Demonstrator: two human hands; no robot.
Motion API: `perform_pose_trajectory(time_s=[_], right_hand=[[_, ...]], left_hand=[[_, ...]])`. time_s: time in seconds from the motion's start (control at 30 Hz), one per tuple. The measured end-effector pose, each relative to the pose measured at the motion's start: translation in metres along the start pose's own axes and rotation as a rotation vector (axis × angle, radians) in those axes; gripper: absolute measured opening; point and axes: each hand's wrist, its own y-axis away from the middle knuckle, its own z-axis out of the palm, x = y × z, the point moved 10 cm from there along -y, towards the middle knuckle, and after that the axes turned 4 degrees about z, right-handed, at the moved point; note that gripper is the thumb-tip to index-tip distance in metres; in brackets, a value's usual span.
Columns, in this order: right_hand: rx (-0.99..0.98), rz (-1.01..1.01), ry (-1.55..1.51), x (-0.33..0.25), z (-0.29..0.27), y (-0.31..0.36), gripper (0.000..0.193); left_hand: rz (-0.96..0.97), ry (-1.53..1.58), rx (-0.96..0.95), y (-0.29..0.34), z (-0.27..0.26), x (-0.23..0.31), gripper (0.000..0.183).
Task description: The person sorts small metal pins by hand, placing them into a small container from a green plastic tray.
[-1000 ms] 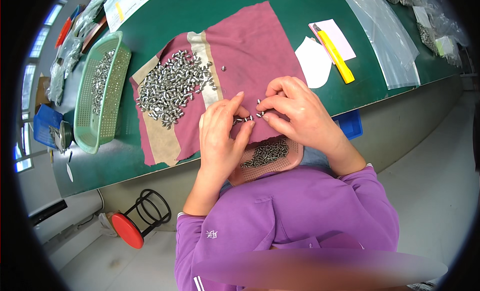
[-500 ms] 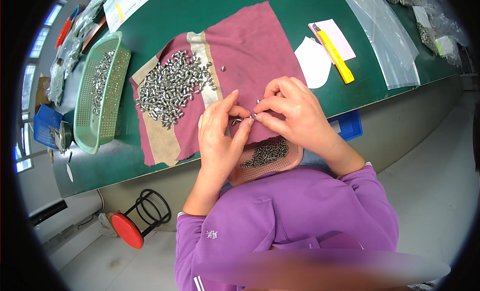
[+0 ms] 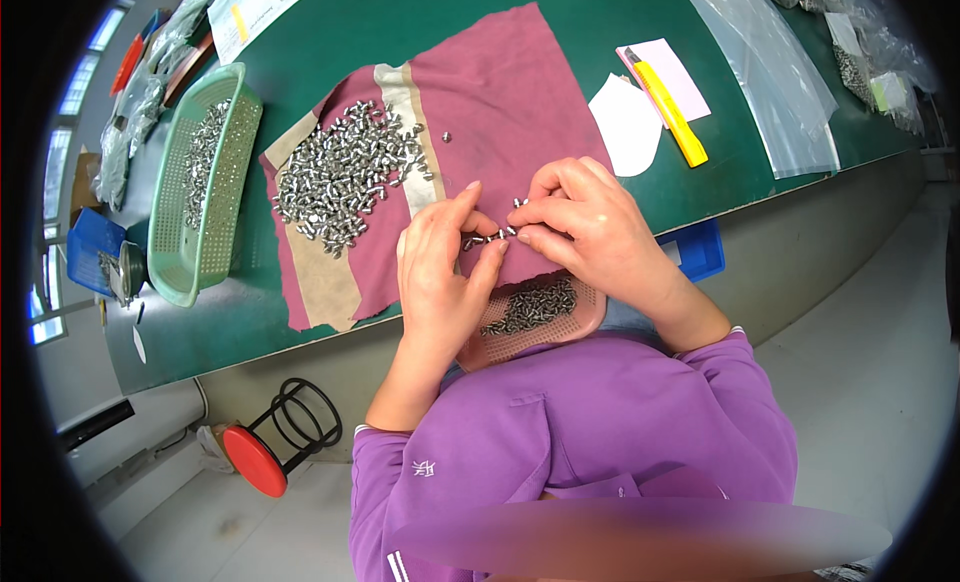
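My left hand [image 3: 440, 257] pinches a small shiny metal part [image 3: 502, 235] between thumb and forefinger at the cloth's near edge. Close against it, my right hand [image 3: 575, 220] holds another small metal part [image 3: 512, 230] in its fingertips. A few more such parts lie around and partly under my fingers. On the maroon cloth [image 3: 500, 92] with beige stripes, a large heap of small metal parts [image 3: 345, 172] spreads to the left of my hands. One loose metal part [image 3: 446, 137] sits apart. Below my hands, a pink basket [image 3: 500, 352] contains many similar parts.
A green basket [image 3: 240, 152] with metal parts stands left on the green table [image 3: 420, 17]. A yellow utility knife [image 3: 672, 117] lies over paper at right, beside clear plastic bags [image 3: 765, 82]. A blue bin [image 3: 704, 252] is under the table edge; a red stool [image 3: 255, 462] stands lower left.
The fingertips of my right hand have shifted slightly, moving a little away from my left fingers. The metal parts between the hands show more. Nothing else has visibly moved.
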Motion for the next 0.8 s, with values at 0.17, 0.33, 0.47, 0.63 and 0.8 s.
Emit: perform_pose_trajectory(time_s=[0.17,0.33,0.47,0.63,0.8], right_hand=[[0.018,0.035,-0.048,0.002,-0.002,-0.001,0.016],[0.043,0.058,0.030,0.003,0.001,0.000,0.011],[0.014,0.072,-0.005,0.003,0.000,-0.001,0.010],[-0.017,0.056,-0.053,0.004,0.002,0.001,0.015],[-0.024,0.058,-0.059,0.004,0.000,0.000,0.022]], left_hand=[[-0.042,0.062,0.014,0.002,0.000,-0.008,0.064],[-0.056,0.064,0.005,0.002,0.003,-0.009,0.062],[-0.047,0.063,-0.032,0.001,0.002,-0.006,0.065],[-0.029,0.057,-0.066,0.001,0.002,-0.003,0.069],[0.000,0.091,-0.107,0.000,0.003,0.000,0.076]])
